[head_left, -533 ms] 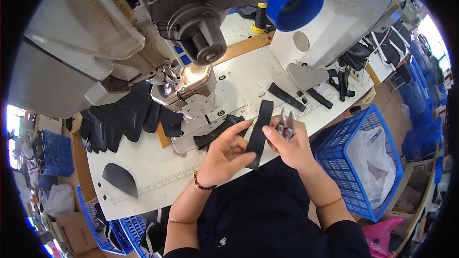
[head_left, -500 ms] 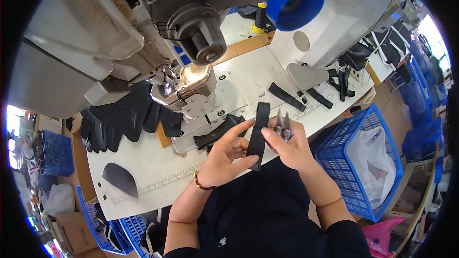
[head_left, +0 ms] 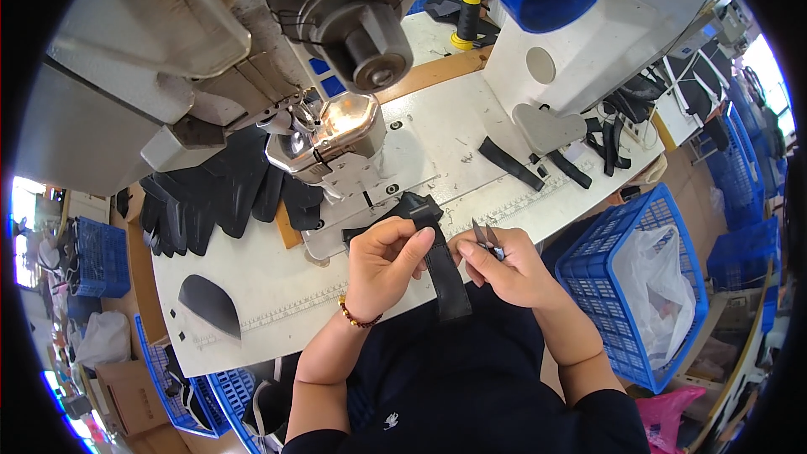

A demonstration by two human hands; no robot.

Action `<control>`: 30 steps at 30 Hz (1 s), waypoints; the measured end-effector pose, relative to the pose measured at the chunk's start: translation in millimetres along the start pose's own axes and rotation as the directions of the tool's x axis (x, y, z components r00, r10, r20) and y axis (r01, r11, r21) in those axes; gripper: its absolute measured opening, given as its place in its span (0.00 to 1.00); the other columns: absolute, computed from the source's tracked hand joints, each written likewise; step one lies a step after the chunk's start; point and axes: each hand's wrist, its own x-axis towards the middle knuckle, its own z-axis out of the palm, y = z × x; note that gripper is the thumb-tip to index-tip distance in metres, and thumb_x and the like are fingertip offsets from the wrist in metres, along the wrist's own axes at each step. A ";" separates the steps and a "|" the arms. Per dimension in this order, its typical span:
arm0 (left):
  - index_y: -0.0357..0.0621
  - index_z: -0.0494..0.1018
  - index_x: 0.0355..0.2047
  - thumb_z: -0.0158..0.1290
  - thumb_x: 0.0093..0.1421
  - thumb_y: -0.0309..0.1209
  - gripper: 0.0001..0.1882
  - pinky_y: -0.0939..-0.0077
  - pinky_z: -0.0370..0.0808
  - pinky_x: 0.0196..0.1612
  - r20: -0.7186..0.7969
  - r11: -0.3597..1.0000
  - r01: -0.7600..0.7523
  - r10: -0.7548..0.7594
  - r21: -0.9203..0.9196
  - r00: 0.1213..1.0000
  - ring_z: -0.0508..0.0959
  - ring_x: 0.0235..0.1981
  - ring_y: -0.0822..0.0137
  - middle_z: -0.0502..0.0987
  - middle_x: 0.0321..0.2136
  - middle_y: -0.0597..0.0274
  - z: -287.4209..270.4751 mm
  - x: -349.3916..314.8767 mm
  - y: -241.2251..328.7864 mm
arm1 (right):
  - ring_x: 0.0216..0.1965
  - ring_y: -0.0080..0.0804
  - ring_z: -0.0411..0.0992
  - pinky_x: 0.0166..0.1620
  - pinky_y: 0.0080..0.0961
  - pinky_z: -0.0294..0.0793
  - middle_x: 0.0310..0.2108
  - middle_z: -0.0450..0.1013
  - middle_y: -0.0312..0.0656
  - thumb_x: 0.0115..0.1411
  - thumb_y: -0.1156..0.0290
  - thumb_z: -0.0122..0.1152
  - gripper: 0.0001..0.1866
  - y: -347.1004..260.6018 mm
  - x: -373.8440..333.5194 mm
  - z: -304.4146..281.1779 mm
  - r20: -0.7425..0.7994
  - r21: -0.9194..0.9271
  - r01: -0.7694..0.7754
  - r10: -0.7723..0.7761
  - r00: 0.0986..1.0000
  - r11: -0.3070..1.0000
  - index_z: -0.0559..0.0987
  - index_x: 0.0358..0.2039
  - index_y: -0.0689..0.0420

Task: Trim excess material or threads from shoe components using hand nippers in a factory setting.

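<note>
My left hand (head_left: 388,265) pinches a black strip (head_left: 450,292) with a stitched edge between thumb and fingers, over the table's front edge. The strip hangs slantwise, its lower end free above my lap. In my right hand (head_left: 508,267) is a small pair of thread snips (head_left: 488,239), blades apart and pointing up and away from me. My right fingers are close beside the strip; whether they touch it I cannot tell. Behind my left hand, another black piece (head_left: 360,235) lies on the white table (head_left: 290,307), partly hidden.
A sewing machine's metal work arm (head_left: 345,130) stands ahead. Black cut pieces (head_left: 206,202) lie piled at left, with a curved piece (head_left: 210,307) nearer me. Loose black strips (head_left: 510,163) lie at right. A blue basket (head_left: 580,286) with white plastic stands right; a thread cone (head_left: 468,21) is behind.
The strip, earlier held upright between both hands, has been turned and now hangs lower from my left hand. My right hand with the snips has moved slightly lower.
</note>
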 end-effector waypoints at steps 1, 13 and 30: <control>0.35 0.68 0.21 0.51 0.52 0.26 0.07 0.91 0.63 0.16 -0.052 1.000 -0.025 0.026 0.009 0.998 0.67 0.14 0.83 0.66 0.16 0.69 1.5 -0.5 1.4 | 0.16 0.16 0.57 0.20 0.16 0.57 0.13 0.63 0.32 0.54 0.71 0.48 0.09 -3.3 -0.3 0.7 -0.019 -0.063 0.031 -0.032 0.999 0.998 0.72 0.24 0.63; 0.35 0.67 0.20 0.51 0.53 0.26 0.08 0.91 0.62 0.16 -0.066 0.992 -0.094 0.100 0.082 0.993 0.67 0.14 0.83 0.65 0.16 0.69 3.1 -0.8 1.1 | 0.17 0.23 0.59 0.23 0.20 0.60 0.15 0.62 0.40 0.54 0.72 0.46 0.08 -4.7 0.9 4.6 -0.014 -0.182 0.051 -0.055 0.998 0.982 0.70 0.26 0.63; 0.32 0.72 0.21 0.47 0.55 0.26 0.10 0.87 0.65 0.18 0.107 1.000 -0.019 0.020 -0.012 0.994 0.68 0.14 0.78 0.69 0.14 0.62 -6.3 4.4 1.4 | 0.18 0.26 0.64 0.23 0.20 0.62 0.18 0.67 0.41 0.54 0.71 0.48 0.09 -2.6 1.9 4.4 -0.116 -0.253 0.140 -0.174 0.978 0.957 0.72 0.26 0.64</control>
